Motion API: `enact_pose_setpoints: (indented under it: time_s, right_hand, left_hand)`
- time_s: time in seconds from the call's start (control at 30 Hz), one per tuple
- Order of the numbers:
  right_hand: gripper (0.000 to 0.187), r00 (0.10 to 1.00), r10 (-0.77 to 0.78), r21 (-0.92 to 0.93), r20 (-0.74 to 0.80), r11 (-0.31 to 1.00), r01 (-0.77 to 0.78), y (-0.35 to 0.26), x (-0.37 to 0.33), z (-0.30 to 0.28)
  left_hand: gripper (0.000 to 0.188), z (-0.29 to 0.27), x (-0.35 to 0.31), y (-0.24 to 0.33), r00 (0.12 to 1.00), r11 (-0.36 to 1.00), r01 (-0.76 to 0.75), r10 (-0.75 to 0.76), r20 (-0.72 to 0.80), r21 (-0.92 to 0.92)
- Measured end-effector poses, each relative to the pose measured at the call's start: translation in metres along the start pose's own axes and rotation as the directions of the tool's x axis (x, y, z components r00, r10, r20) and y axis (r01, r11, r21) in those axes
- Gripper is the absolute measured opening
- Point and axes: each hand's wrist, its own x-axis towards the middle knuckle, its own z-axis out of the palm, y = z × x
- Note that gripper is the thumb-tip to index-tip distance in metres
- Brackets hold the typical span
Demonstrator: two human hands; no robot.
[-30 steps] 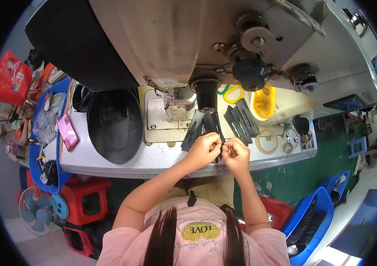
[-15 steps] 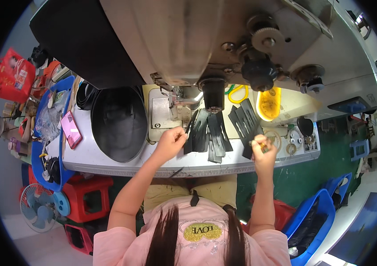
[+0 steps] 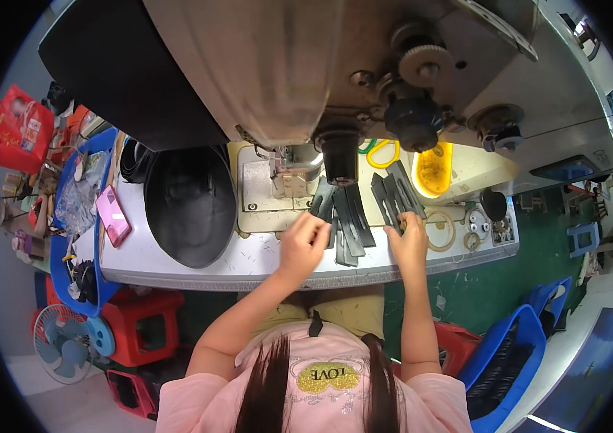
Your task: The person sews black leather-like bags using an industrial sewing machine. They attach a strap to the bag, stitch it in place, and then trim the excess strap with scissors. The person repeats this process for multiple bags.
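At the sewing machine [image 3: 263, 65], we apparently handle black strips [image 3: 352, 224], left hand [image 3: 302, 249] curled, right hand [image 3: 409, 242] bent, grips unclear; lifting one calls for pinching.

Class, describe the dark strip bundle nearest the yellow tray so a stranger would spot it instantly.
Start at the big sewing machine up top, then drop to the white table below. Right of centre, lower left of the yellow tray, lies a slanting bundle of dark strips. Unlike the neighbouring strips near the left hand, this bundle has the right hand at its near end.
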Motion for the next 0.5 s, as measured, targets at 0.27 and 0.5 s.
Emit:
enact_pose_setpoints:
  time_s: [0.27,0.5]
  right_hand:
    - [0.013,0.986,-0.113,0.318,-0.122,0.937,0.146,-0.023,-0.011,-0.001]
    - [0.010,0.954,-0.265,0.391,-0.138,0.871,0.298,-0.038,-0.023,0.001]
  left_hand:
    - [0.012,0.056,-0.002,0.017,0.919,0.836,0.344,-0.206,0.335,-0.428]
    - [0.008,0.052,0.010,0.010,0.853,0.675,0.512,-0.325,0.408,-0.532]
